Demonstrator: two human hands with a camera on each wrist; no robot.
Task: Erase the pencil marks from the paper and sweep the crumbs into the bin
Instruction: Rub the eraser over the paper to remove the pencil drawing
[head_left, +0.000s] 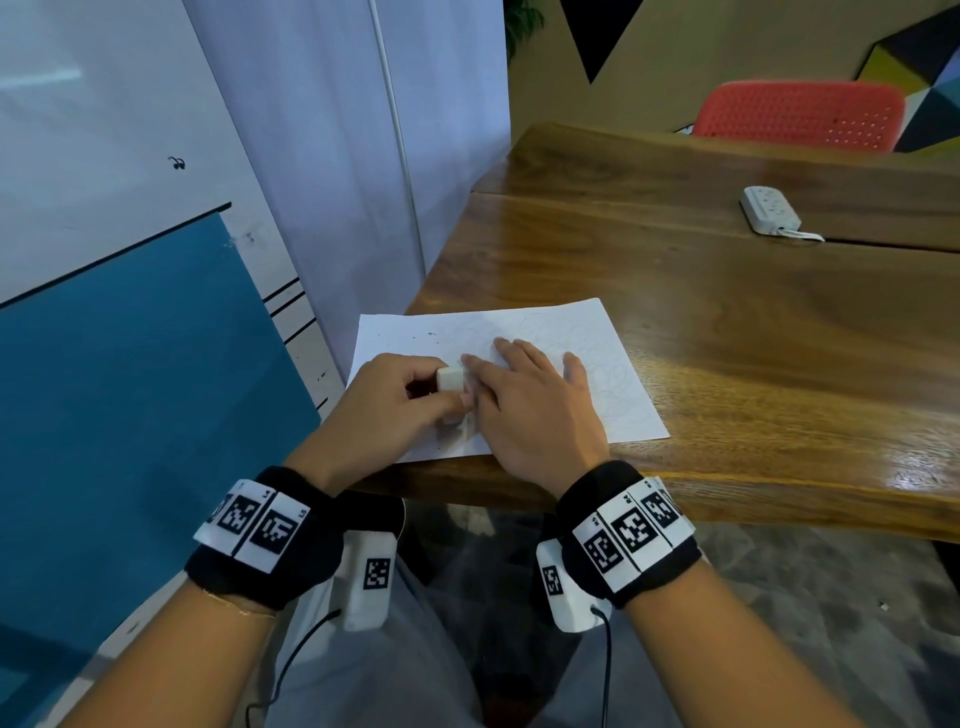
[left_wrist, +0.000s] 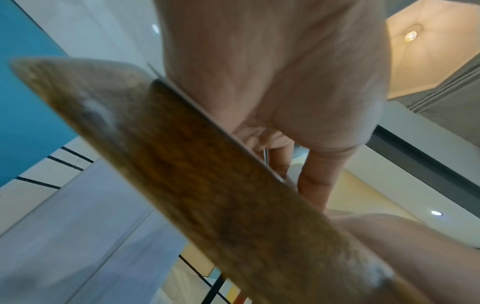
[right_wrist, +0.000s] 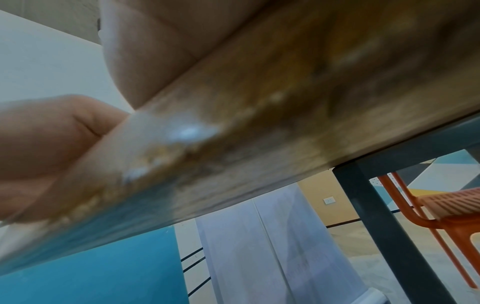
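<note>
Firmly, left hand grips blocky eraser.

The desk is glossy varnished wood with visible grain. The sheet at its near left corner is matt white paper. The eraser looks smooth, white, rubbery.

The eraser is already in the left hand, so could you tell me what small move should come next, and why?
Probably rub the eraser across the faint scribbles beside it. The left hand grips it at the paper, the right hand lies flat pinning the sheet, and pencil lines still cover most of it.
</note>
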